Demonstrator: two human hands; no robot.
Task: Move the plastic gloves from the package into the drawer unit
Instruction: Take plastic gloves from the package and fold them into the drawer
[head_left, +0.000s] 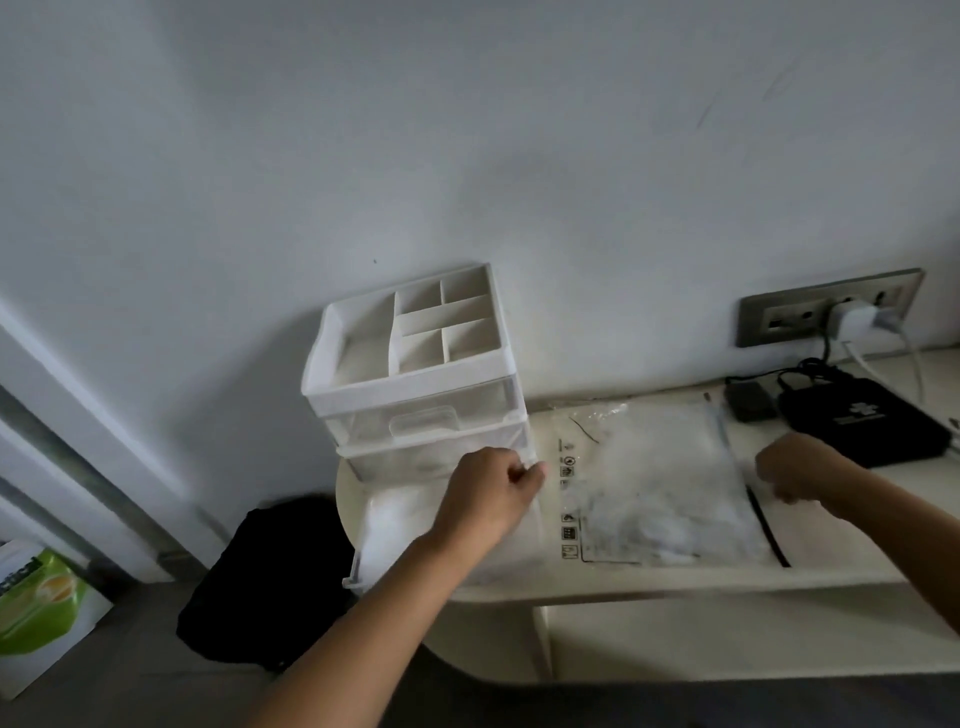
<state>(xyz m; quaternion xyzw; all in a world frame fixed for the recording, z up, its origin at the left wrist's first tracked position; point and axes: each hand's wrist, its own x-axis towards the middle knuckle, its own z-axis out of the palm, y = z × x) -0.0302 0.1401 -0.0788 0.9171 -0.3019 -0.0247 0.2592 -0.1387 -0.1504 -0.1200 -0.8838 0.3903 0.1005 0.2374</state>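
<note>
A white drawer unit (410, 374) with a divided top tray stands on the left end of the cream table (675, 577). Its lower drawer (387, 525) is pulled out toward me. To its right a clear plastic package (660, 483) of plastic gloves lies flat on the table. My left hand (488, 493) hovers over the open drawer and pinches a thin clear plastic glove (535, 467) at the package's left edge. My right hand (795, 473) is over the package's right edge, fingers curled down; what it holds is hidden.
A wall socket plate (826, 306) with a white charger (852, 319) sits at the back right. A black device (857, 421) and cables lie on the table's far right. A black bag (265, 577) and a green and white bag (41, 603) are on the floor at left.
</note>
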